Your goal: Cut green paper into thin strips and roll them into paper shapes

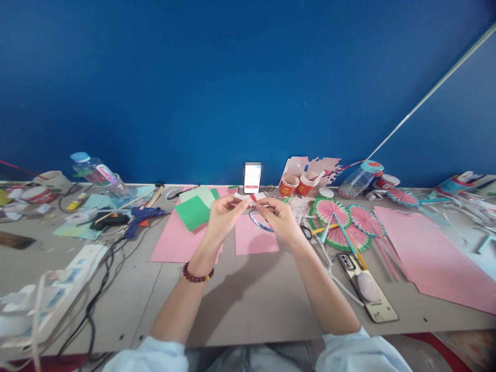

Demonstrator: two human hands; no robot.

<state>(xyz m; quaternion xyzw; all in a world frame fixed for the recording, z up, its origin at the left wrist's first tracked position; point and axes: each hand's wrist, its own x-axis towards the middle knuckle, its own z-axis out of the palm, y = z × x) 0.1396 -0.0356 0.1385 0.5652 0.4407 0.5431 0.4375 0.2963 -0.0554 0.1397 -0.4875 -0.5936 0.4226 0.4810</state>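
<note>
Left hand (222,217) and right hand (282,219) close together, fingers of both pinching a white-and-red strip (253,198) above a pink sheet (256,244) on the worktop (271,310)!

Red-and-white strip (253,198) — green sheet (192,213), plain blue wall (194,82)

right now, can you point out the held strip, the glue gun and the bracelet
Held strip (253,198): head view, on its red middle.
Glue gun (145,213): head view, on its blue body.
Bracelet (197,279): head view, on its dark beads.
</note>
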